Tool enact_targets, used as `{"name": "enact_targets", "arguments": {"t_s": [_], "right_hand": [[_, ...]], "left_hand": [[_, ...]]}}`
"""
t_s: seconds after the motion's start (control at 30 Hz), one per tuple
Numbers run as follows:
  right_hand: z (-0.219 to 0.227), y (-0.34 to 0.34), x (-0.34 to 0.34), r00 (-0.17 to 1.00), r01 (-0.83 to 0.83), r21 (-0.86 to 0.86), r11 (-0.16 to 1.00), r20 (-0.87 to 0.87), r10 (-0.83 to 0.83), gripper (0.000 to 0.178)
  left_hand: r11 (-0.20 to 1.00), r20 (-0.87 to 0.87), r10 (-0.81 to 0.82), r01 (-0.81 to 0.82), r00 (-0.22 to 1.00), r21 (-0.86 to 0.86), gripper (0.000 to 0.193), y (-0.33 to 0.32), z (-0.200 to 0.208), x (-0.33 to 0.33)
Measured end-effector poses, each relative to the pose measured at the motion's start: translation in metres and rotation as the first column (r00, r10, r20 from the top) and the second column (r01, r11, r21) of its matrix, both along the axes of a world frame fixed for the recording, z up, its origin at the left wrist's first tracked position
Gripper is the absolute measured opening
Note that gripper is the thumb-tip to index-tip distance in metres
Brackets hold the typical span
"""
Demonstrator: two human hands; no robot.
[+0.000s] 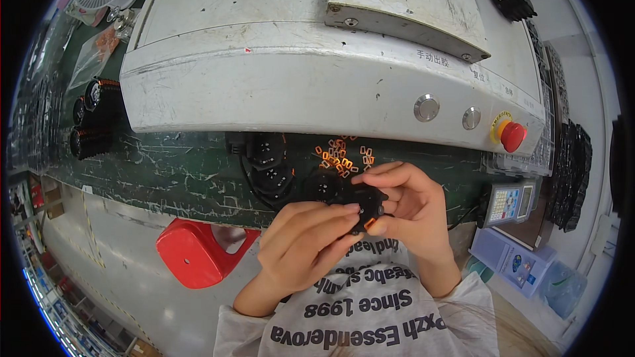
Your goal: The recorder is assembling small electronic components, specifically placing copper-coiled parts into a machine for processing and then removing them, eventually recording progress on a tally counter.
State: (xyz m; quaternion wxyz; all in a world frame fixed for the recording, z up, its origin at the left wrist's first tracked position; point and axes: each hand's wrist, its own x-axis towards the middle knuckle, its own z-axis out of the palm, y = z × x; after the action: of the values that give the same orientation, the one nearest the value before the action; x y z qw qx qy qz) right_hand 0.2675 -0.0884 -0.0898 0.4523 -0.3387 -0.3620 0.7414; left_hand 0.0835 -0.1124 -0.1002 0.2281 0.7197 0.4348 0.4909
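Observation:
Just past the bench's near edge, both my hands close round a black round plastic part (368,206) with a small orange piece (370,223) at its near edge. My left hand (301,241) presses its fingertips on the part from the left. On the right side, my right hand (415,208) grips it between thumb and fingers. Another black round part (323,187) sits right beside my fingers. Stacked black parts (271,182) stand to the left on the green bench. Beyond my hands lies a scatter of small orange rectangular rings (337,158).
A white machine housing (284,79) spans the far side, with metal push buttons (426,108) and a red emergency stop (512,137). More black parts (92,142) lie at left. A red stool (192,254) stands below the bench; a keypad device (508,203) is at right.

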Motion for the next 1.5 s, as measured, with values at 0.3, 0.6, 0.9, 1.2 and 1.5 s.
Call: {"name": "enact_targets", "arguments": {"t_s": [0.3, 0.6, 0.9, 1.2, 1.5], "right_hand": [[0.018, -0.015, 0.006, 0.953, 0.077, -0.031, 0.997, 0.295, -0.065, 0.022], [0.011, -0.021, 0.009, 0.932, 0.001, -0.01, 1.0, 0.364, 0.003, 0.013], [0.013, -0.024, 0.034, 0.752, -0.328, -0.013, 0.944, 0.601, 0.27, 0.025], [0.117, 0.047, 0.087, 0.46, -0.321, 0.711, 0.626, 0.695, -0.553, 0.036], [0.148, 0.219, 0.141, 0.068, -0.706, 0.429, 0.563, 0.833, -0.549, 0.075]], "left_hand": [[0.82, 0.638, 0.074, 0.317, 0.766, -0.476, 0.038, -0.012, -0.001, 0.008], [0.703, 0.67, 0.102, 0.423, 0.735, -0.572, 0.035, -0.029, -0.002, -0.003], [0.939, -0.34, 0.295, -0.206, 0.893, 0.276, 0.028, -0.009, -0.021, -0.015], [0.958, -0.53, 0.268, -0.163, 0.805, 0.238, 0.032, -0.017, -0.034, -0.007], [0.931, -0.288, 0.29, -0.199, 0.913, 0.305, 0.031, 0.026, 0.019, -0.023]]}}
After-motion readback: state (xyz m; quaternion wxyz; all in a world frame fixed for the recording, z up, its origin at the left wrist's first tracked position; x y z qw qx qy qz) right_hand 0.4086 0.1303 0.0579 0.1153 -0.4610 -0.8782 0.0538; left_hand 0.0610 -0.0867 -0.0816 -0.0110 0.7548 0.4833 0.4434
